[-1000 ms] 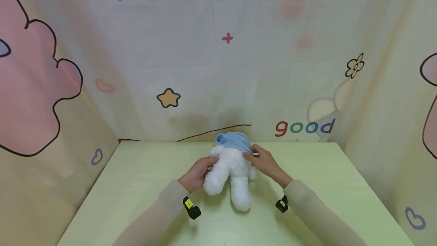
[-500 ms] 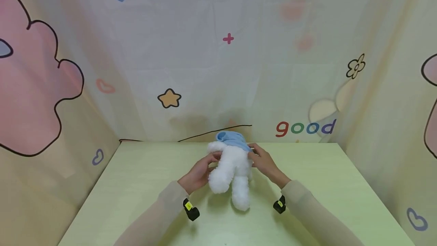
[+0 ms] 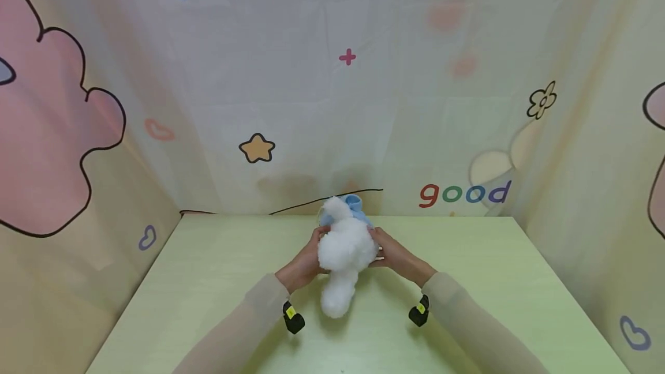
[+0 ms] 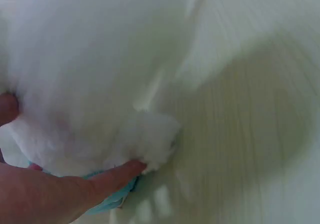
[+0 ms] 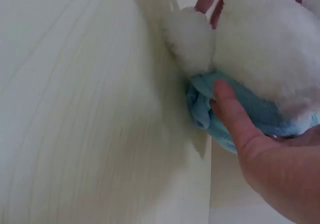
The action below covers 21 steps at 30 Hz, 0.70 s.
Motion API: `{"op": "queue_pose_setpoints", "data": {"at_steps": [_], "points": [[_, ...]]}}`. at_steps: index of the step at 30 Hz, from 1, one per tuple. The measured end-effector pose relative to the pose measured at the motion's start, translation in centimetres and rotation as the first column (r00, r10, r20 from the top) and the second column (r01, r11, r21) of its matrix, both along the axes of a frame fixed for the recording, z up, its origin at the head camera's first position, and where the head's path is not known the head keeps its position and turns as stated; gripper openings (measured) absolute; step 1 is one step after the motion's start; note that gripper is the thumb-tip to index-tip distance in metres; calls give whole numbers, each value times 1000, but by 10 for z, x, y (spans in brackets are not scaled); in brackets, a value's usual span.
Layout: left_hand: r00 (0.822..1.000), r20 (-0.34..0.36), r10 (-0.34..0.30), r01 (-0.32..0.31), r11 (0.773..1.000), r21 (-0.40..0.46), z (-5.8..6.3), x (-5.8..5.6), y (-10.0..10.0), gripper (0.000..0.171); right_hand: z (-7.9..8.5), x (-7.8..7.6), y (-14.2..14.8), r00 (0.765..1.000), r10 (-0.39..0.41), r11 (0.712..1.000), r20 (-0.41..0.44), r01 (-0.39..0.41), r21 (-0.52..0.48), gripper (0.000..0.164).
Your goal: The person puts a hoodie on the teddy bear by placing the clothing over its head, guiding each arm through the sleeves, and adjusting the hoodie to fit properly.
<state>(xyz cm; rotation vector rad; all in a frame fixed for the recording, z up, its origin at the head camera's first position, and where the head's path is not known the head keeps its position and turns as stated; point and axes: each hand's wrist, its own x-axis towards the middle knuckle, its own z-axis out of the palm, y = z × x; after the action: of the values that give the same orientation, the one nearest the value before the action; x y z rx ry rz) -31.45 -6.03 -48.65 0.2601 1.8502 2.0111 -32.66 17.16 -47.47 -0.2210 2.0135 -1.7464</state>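
A fluffy white plush toy [image 3: 347,247] with light blue cloth [image 3: 355,205] at its far end is between my two hands near the back of the table. One leg [image 3: 336,299] points toward me. My left hand [image 3: 305,262] grips its left side. In the left wrist view, fingertips [image 4: 131,170] press into white fur beside a blue edge. On the other side, my right hand [image 3: 399,254] holds the body. The right wrist view has that thumb lying along the blue cloth [image 5: 250,103], beside a small white limb [image 5: 190,41]. The toy's face is hidden.
The pale green tabletop [image 3: 218,281] ends at a printed curtain [image 3: 291,85] just behind the toy. More curtain [image 3: 587,189] hangs along both sides. A black wrist camera [image 3: 293,317] sits at the left wrist, another camera [image 3: 418,311] at the right.
The toy has turned between my hands: its legs were spread side by side, and now one points toward me. A white limb now covers part of the blue cloth. The right hand has moved slightly left.
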Motion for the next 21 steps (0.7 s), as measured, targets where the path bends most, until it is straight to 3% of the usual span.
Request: {"op": "queue_pose_setpoints", "data": {"at_steps": [2, 4, 6, 7, 9, 11, 14, 17, 19, 21], "points": [[999, -41, 0, -1, 1000, -29, 1, -1, -1, 55, -1, 3, 0, 1000, 14, 999, -8, -14, 36, 66], [995, -90, 31, -40, 995, -96, 2, -2, -1, 52, -1, 5, 2, 998, 2, 993, -64, 6, 115, 62], [987, -148, 58, -88, 974, -207, 1, -3, -1, 49, -2, 6, 3, 982, -20, 973, -186, 62, 222, 56], [983, -173, 58, -103, 959, -265, 1, -4, 0, 48, -3, 6, 4, 963, -27, 956, -267, 103, 275, 56], [975, -221, 29, -109, 928, -356, 3, -4, 2, 50, -4, 7, 6, 897, -9, 910, -442, 190, 368, 63], [961, -276, -12, -111, 898, -425, 3, -4, 3, 54, -5, 9, 9, 803, 28, 861, -595, 283, 422, 70], [947, -320, -41, -122, 873, -473, 4, -2, 0, 57, -5, 12, 15, 683, 84, 802, -726, 386, 456, 69], [957, -288, -34, -133, 833, -537, -1, -2, -8, 57, -2, 14, 20, 608, 130, 799, -783, 404, 446, 64], [972, -230, -39, -103, 813, -573, -4, -3, -14, 58, 5, 13, 22, 575, 170, 820, -800, 368, 439, 59], [983, -174, -57, -56, 813, -580, -8, -5, -17, 59, 12, 12, 23, 559, 196, 849, -806, 314, 425, 50]]}}
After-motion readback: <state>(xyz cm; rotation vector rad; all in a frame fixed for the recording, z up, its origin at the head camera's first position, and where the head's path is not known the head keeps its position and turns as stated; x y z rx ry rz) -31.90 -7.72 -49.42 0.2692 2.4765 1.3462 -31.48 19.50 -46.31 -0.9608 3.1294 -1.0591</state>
